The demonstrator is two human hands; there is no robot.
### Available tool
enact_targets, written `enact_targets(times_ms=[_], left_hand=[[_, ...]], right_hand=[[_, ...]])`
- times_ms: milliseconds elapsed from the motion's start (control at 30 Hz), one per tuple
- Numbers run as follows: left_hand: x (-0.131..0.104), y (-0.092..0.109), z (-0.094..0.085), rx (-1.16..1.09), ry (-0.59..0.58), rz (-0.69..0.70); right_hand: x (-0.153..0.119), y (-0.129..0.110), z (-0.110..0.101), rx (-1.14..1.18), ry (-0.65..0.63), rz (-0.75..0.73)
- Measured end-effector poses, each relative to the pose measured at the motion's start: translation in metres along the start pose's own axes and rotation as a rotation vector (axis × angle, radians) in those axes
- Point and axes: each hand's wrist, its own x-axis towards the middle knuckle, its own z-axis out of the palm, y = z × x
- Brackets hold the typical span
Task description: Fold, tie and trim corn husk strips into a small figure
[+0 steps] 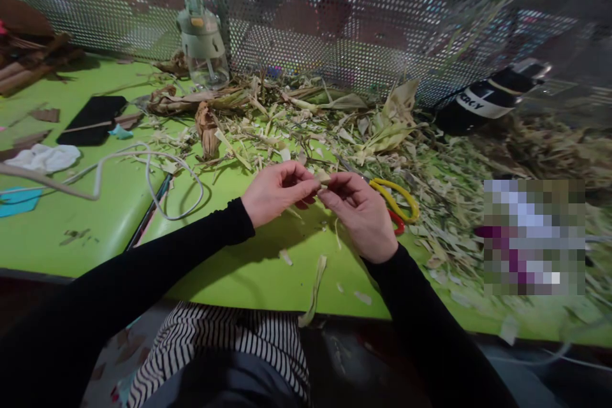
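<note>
A: Where is the husk scrap point(324, 176)?
B: Between the two hands, just above the green table point(258, 287), near the middle of the view.

A: How does it look?
B: Small, pale, a dull straw colour with a hint of green. The bit that shows is flat and thin, with a matte face. Fingertips cover the rest, so I can't tell its full shape.

A: And the grip?
B: The left hand point(280, 196) has thumb and forefinger pinched on one side of it; the right hand point(364, 218) pinches the other side. The fingertips of both nearly meet.

A: Anything like it nearby?
B: A longer husk strip point(314, 290) lies below the hands, its lower end at the table's front edge, pale green and narrow. Behind them spreads a heap of shreds point(306, 121), straw to green, some curled.

A: And beside the right hand?
B: Scissors point(404, 191), one loop yellow, one red, partly hidden by that hand.
</note>
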Motion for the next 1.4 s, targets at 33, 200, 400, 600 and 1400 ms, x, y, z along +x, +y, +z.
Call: enact_targets(times_ms=[33, 200, 400, 600, 1400], left_hand=[[0.0, 0.0, 0.0, 0.003, 0.004, 0.0], [-0.002, -0.002, 0.002, 0.073, -0.009, 0.11], [-0.005, 0.0, -0.002, 0.334, -0.091, 0.325], [-0.001, -0.002, -0.005, 0.17, -0.075, 0.193], [-0.001, -0.001, 0.001, -0.06, 0.002, -0.048]], right_hand=[[0.0, -0.001, 0.0, -0.02, -0.005, -0.01], [-0.002, -0.002, 0.002, 0.09, 0.009, 0.08], [-0.001, -0.004, 0.001, 0.418, -0.016, 0.36], [-0.002, -0.003, -0.001, 0.29, -0.028, 0.218], [-0.003, -0.007, -0.001, -0.073, -0.035, -0.033]])
